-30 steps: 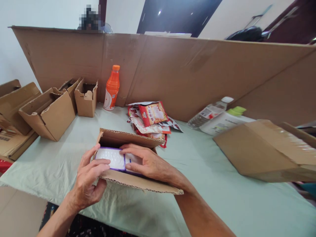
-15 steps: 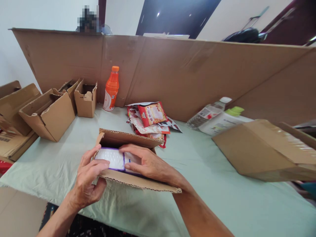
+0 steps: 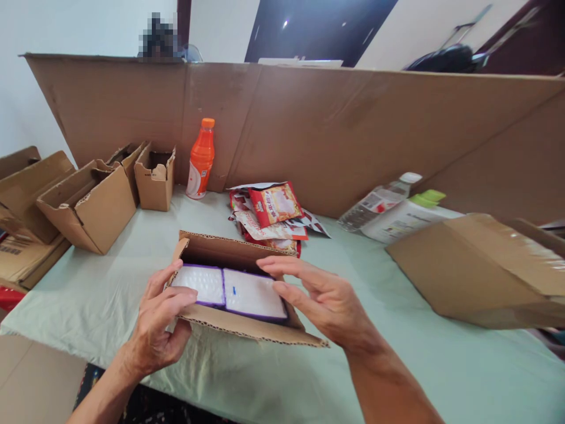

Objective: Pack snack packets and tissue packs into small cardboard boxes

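- Cardboard box has the left hand clamped on its left end, fingers curled over the rim
- right hand kinda loose over the other end, fingers and thumb parted, ungripped

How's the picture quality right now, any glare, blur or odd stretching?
Head view: glare spots dot the dark panel at top, and shiny streaks mark the large box at right; same view, the right side looks stretched and soft, the clear bottle smeared, while the left hand, right hand and white packs look clearer.
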The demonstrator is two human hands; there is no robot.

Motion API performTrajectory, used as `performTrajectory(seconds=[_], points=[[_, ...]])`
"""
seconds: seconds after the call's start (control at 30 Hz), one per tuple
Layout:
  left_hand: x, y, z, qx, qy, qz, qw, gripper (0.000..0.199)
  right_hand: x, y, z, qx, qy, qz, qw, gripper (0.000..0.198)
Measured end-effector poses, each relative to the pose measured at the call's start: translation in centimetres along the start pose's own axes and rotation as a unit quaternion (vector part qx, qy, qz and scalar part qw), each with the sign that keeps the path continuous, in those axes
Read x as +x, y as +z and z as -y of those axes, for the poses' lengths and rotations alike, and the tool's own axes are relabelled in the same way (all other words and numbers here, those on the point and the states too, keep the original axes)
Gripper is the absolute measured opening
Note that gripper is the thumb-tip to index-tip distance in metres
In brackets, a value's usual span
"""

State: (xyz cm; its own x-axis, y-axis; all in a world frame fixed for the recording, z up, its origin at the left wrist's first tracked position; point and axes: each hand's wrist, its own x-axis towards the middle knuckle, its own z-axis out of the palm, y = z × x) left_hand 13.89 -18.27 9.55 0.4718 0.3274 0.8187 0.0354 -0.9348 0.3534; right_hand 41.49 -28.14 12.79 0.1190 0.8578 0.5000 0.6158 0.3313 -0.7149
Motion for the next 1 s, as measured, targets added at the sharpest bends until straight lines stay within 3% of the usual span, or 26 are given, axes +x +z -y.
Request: performTrajectory(seconds=[0.17, 0.37, 0.63, 0.83, 1.0], points=[[0.2, 0.0, -0.2, -0.006, -0.014, 0.003, 1.0, 0.052, -1.2, -1.4, 0.2, -0.033, 0.001, -0.053, 0.998, 0.015], [0.3, -0.1, -0.4, -0.006, -0.018, 0.004, 1.0, 0.053, -0.3, -1.0, -0.4, -0.072, 0.01, -0.136, 0.988, 0.019], [0.6, -0.9, 0.0, -0.019, 0.017, 0.033, 0.999, 0.056, 0.8, -0.3, -1.4, -0.076, 0.016, -0.052, 0.996, 0.029], [-0.1, -0.8, 0.4, -0.009, 0.018, 0.035, 0.999, 0.068, 0.5, -0.9, -2.0, -0.051, 0.055, -0.06, 0.995, 0.025], [-0.6, -0.2, 0.1, 0.01, -0.019, 0.015, 1.0, 0.079, -0.7, -1.2, -2.1, -0.037, 0.078, -0.038, 0.996, 0.025]])
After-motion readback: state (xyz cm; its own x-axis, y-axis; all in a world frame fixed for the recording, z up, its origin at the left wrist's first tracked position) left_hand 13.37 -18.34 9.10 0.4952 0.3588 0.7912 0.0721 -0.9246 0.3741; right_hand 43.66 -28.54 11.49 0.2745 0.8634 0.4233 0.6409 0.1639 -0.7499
